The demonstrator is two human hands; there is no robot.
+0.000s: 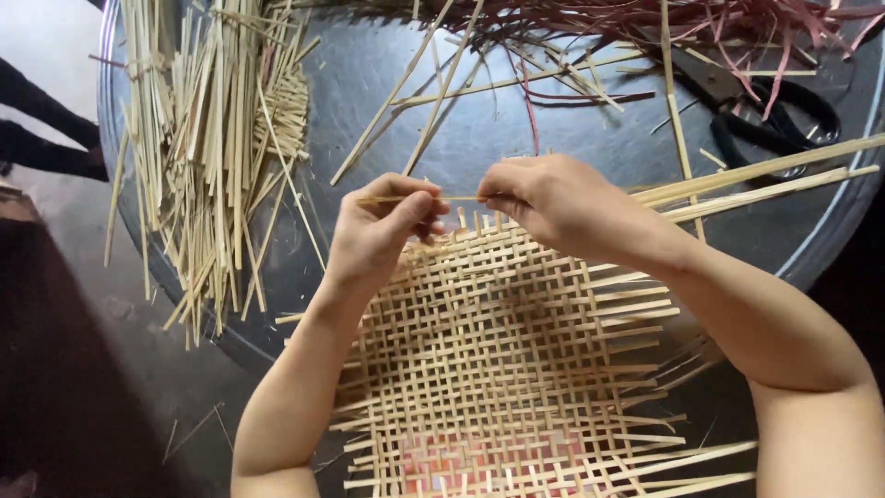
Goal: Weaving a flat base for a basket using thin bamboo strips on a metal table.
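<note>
A flat woven mat of pale bamboo strips [498,360] lies in front of me, partly over the round dark metal table [590,138]. At the mat's far edge, my left hand [383,231] and my right hand [553,203] both pinch one thin bamboo strip [461,197] that runs across between them. Long loose strips [765,180] stick out to the right from under my right hand. Near the mat's lower edge, something red shows through the weave.
A heap of cut bamboo strips [207,138] covers the table's left side. Reddish dyed strips [645,23] lie along the far edge, with black scissors [765,106] at the right. Dark floor lies to the left.
</note>
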